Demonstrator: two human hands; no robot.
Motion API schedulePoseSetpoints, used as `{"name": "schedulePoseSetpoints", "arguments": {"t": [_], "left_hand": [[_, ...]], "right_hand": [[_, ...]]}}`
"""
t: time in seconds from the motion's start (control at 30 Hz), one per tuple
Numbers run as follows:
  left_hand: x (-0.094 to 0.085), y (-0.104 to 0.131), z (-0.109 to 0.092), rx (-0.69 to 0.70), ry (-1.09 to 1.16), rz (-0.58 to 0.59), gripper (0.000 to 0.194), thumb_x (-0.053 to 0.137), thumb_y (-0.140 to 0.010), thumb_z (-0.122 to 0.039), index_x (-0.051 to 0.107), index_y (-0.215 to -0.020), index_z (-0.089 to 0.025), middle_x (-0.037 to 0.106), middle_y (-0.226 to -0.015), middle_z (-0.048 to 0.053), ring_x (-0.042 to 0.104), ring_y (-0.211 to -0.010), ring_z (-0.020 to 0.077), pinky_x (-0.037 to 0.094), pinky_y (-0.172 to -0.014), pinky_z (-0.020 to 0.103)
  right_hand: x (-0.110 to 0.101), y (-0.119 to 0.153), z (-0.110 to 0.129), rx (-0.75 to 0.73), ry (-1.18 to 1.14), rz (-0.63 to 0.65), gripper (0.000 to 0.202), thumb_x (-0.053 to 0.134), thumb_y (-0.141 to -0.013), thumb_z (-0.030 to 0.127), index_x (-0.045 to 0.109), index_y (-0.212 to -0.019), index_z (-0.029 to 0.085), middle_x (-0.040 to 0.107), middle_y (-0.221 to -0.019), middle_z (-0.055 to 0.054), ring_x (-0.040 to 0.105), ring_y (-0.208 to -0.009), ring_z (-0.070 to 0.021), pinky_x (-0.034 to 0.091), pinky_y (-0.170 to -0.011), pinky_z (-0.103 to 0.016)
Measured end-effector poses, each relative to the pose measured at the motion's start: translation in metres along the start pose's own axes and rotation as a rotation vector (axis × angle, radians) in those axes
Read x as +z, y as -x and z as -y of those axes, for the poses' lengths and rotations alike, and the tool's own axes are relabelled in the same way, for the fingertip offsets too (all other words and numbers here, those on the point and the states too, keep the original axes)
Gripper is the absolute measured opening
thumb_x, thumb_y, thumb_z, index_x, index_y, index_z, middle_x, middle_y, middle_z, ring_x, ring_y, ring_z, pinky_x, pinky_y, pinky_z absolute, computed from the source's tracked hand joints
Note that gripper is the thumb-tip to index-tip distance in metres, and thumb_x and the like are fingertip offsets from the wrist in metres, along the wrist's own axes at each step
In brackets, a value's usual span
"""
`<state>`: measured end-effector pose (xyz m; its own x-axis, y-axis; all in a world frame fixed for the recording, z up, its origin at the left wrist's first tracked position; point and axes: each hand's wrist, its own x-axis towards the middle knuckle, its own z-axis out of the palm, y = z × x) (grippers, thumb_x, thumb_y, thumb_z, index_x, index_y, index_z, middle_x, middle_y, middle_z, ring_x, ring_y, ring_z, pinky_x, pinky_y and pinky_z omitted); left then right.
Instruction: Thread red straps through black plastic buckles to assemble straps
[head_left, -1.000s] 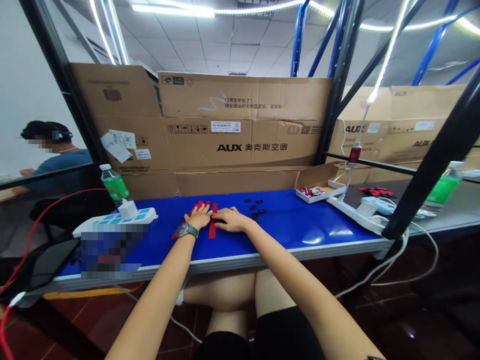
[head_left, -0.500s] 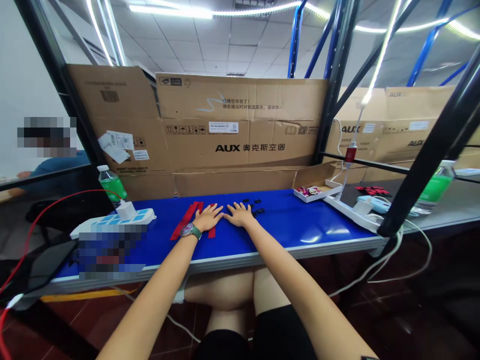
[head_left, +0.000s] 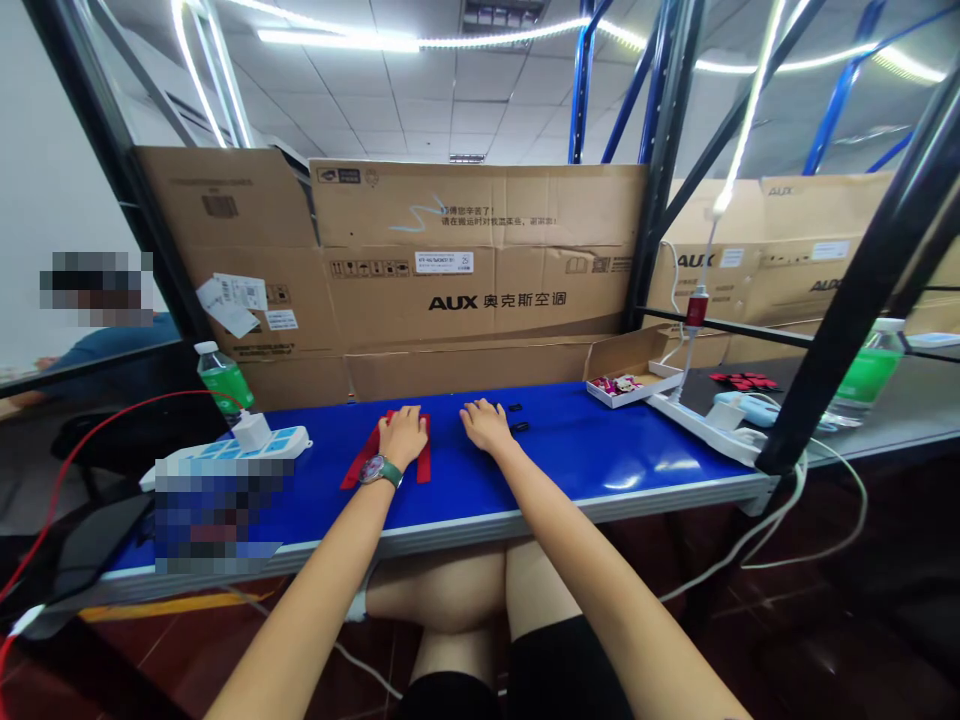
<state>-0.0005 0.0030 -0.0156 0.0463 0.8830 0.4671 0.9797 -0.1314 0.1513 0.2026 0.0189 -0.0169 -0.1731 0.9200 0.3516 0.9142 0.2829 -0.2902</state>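
Observation:
My left hand [head_left: 403, 436], with a watch [head_left: 373, 468] on its wrist, rests over several red fabric strips [head_left: 424, 465] lying on the blue tabletop. Its fingers are bent and slightly apart, and no strip looks lifted. To its right, my right hand [head_left: 486, 426] is palm down with its fingers a little curled and apart. Small black pieces [head_left: 519, 427], perhaps plastic buckles, lie just beside it; others may be hidden beneath. The undersides of both hands are out of sight.
A white power strip [head_left: 281, 441] and a green-labelled bottle [head_left: 225, 376] stand at the left. At the back right is an open box [head_left: 616, 398] with small pink items. Cardboard [head_left: 480, 330] walls the rear edge. A person [head_left: 112, 340] sits beyond at left.
Both hands have drawn in their outstretched fingers and moved apart. The left hand shifted slightly left onto the red strips; the right now covers some black pieces. The view tilted slightly upward.

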Motion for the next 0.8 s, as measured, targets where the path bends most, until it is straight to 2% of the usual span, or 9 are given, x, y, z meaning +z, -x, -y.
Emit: {"name": "schedulePoseSetpoints", "arguments": {"t": [0.03,0.1,0.17,0.23,0.33,0.47,0.67,0.8], "left_hand": [[-0.002,0.002,0.001,-0.058,-0.046,-0.035,0.046,0.038,-0.094,-0.027,0.062,-0.132,-0.020,0.060,-0.135,0.019,0.054,-0.123,0.0354,0.036,-0.102,0.056],[-0.005,0.004,0.005,-0.165,-0.130,-0.027,0.040,0.045,-0.086,-0.021,0.069,-0.118,-0.017,0.065,-0.123,0.021,0.056,-0.115,0.0387,0.038,-0.095,0.056],[-0.006,0.005,0.009,-0.232,-0.179,0.021,0.037,0.049,-0.083,-0.021,0.073,-0.110,-0.016,0.065,-0.119,0.022,0.056,-0.111,0.0406,0.038,-0.091,0.057],[-0.006,0.005,0.011,-0.254,-0.196,0.047,0.034,0.050,-0.082,-0.022,0.074,-0.106,-0.016,0.066,-0.117,0.021,0.056,-0.109,0.0403,0.037,-0.091,0.057],[-0.008,0.004,0.010,-0.222,-0.193,0.049,0.029,0.051,-0.080,-0.018,0.075,-0.097,-0.016,0.070,-0.108,0.019,0.056,-0.108,0.0388,0.034,-0.092,0.057],[-0.010,0.002,0.009,-0.178,-0.146,0.041,0.028,0.052,-0.078,-0.012,0.073,-0.096,-0.018,0.072,-0.098,0.016,0.058,-0.106,0.0364,0.032,-0.092,0.054],[-0.010,0.004,0.007,-0.207,-0.069,0.075,0.043,0.051,-0.078,-0.007,0.063,-0.118,-0.016,0.068,-0.109,0.017,0.062,-0.103,0.0326,0.036,-0.086,0.044],[-0.009,0.007,0.003,-0.221,-0.185,0.021,0.033,0.051,-0.084,-0.018,0.068,-0.111,-0.010,0.062,-0.117,0.023,0.059,-0.106,0.0383,0.036,-0.087,0.047]], "right_hand": [[-0.003,0.000,-0.002,0.041,0.017,-0.073,0.046,0.029,-0.103,0.036,0.056,-0.138,0.020,0.054,-0.142,-0.017,0.044,-0.137,-0.0272,0.023,-0.116,-0.050],[-0.008,0.001,-0.009,0.170,0.061,-0.150,0.040,0.041,-0.097,0.024,0.059,-0.132,0.016,0.054,-0.140,-0.020,0.042,-0.137,-0.0294,0.024,-0.115,-0.050],[-0.012,0.001,-0.019,0.317,0.087,-0.125,0.041,0.048,-0.090,0.017,0.060,-0.130,0.015,0.051,-0.142,-0.021,0.037,-0.140,-0.0331,0.026,-0.112,-0.055],[-0.015,0.000,-0.031,0.400,0.083,-0.072,0.043,0.049,-0.089,0.015,0.059,-0.130,0.017,0.049,-0.144,-0.019,0.033,-0.142,-0.0338,0.027,-0.110,-0.060],[-0.018,-0.004,-0.047,0.393,0.065,-0.034,0.048,0.046,-0.090,0.012,0.056,-0.136,0.021,0.046,-0.148,-0.016,0.028,-0.145,-0.0300,0.026,-0.110,-0.061],[-0.021,-0.007,-0.056,0.420,0.058,0.002,0.043,0.044,-0.092,0.009,0.063,-0.127,0.024,0.055,-0.138,-0.014,0.044,-0.132,-0.0296,0.033,-0.105,-0.055],[-0.022,-0.007,-0.059,0.384,0.014,-0.130,0.035,0.053,-0.087,0.007,0.068,-0.118,0.016,0.063,-0.120,-0.018,0.057,-0.114,-0.0271,0.043,-0.093,-0.035],[-0.020,-0.011,-0.063,0.351,-0.083,-0.214,0.036,0.050,-0.083,0.001,0.068,-0.113,0.011,0.068,-0.108,-0.018,0.064,-0.101,-0.0247,0.045,-0.087,-0.031]]}}
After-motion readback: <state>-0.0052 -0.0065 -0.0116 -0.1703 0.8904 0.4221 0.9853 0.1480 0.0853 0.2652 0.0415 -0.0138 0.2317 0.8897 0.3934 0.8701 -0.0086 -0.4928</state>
